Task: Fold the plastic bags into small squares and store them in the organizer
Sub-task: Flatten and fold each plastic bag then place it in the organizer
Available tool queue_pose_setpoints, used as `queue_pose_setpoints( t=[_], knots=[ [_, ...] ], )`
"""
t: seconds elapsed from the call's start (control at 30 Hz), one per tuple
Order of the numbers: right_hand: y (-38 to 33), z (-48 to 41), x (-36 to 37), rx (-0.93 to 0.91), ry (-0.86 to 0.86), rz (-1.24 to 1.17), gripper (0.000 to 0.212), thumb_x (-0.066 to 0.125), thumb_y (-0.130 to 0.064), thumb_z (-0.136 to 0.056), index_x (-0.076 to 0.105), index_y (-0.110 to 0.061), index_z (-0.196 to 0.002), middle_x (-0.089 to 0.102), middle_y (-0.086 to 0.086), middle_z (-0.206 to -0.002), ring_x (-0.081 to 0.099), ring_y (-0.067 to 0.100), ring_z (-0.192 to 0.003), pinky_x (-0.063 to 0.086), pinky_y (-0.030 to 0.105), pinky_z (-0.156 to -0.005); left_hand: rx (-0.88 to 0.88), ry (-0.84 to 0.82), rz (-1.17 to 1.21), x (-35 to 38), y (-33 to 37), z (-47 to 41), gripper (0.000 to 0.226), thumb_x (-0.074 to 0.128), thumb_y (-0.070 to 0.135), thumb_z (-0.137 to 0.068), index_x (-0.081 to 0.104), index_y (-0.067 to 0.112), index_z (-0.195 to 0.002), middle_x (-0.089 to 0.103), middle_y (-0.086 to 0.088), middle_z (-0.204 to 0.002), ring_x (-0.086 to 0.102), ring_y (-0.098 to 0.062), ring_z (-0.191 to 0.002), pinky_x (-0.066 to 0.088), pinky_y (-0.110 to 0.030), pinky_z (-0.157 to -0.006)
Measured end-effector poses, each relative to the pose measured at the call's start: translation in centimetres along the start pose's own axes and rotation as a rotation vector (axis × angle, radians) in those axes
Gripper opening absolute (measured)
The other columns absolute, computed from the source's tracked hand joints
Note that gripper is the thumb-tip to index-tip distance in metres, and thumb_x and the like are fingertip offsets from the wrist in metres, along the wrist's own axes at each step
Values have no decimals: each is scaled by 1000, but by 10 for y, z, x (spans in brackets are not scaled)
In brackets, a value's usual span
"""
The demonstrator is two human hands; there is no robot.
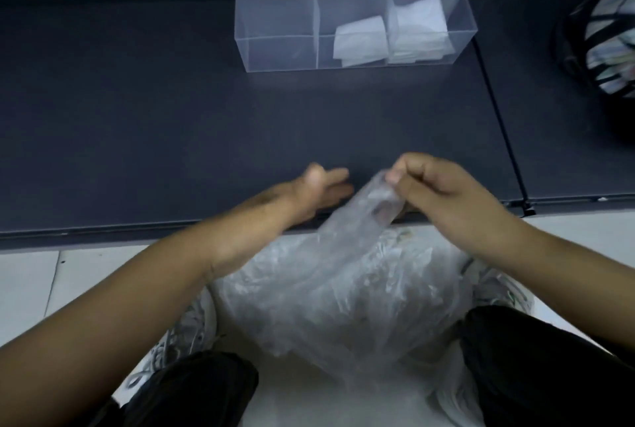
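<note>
My right hand (443,193) pinches the top of a clear plastic bag (364,217) and holds it up over the front edge of the dark shelf (171,124). Below it, a heap of crumpled clear bags (330,303) lies on the floor between my knees. My left hand (316,189) is blurred, with its fingers stretched out just left of the lifted bag, holding nothing. A clear organizer (275,14) with three compartments stands at the back of the shelf. Its middle compartment holds a folded white square (360,40), its right one a stack of folded squares (419,28).
A black net bag (604,34) stuffed with more plastic sits at the right edge on the neighbouring shelf panel. White floor tiles (31,282) run in front of the shelf. My dark trouser legs and white shoes flank the heap.
</note>
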State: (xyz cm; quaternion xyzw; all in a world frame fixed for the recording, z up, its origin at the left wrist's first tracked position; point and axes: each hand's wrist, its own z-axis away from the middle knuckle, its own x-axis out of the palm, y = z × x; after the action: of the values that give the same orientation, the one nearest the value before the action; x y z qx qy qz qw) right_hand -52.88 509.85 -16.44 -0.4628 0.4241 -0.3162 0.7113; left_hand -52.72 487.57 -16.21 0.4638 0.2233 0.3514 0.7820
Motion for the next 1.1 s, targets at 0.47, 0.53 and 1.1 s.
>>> queue_pose_setpoints(
  t=[0.47,0.53,1.1],
  knots=[
    [18,-55,-57,511,489,-611,23,71,-34,-85,67,-11,-80,71,0,-63,66,13,-53,54,22,-49,-25,594,399,-28,-9,-25,22,72,43,-69,74,22,-65,63,2,-61,58,-11,-57,52,-22,-59],
    [29,-55,-73,545,513,-500,26,71,-39,-83,70,-13,-79,72,1,-69,67,13,-57,54,22,-52,-39,630,447,-34,-14,-25,26,73,45,-68,74,19,-68,67,-4,-71,62,-18,-68,54,-31,-74],
    [17,-29,30,51,310,506,97,74,-44,-75,11,-37,-148,16,-3,-151,36,24,-133,36,51,-107,68,657,86,-50,-17,-43,97,80,36,-70,21,35,-147,69,9,-110,64,-1,-101,46,-16,-81]
  ],
)
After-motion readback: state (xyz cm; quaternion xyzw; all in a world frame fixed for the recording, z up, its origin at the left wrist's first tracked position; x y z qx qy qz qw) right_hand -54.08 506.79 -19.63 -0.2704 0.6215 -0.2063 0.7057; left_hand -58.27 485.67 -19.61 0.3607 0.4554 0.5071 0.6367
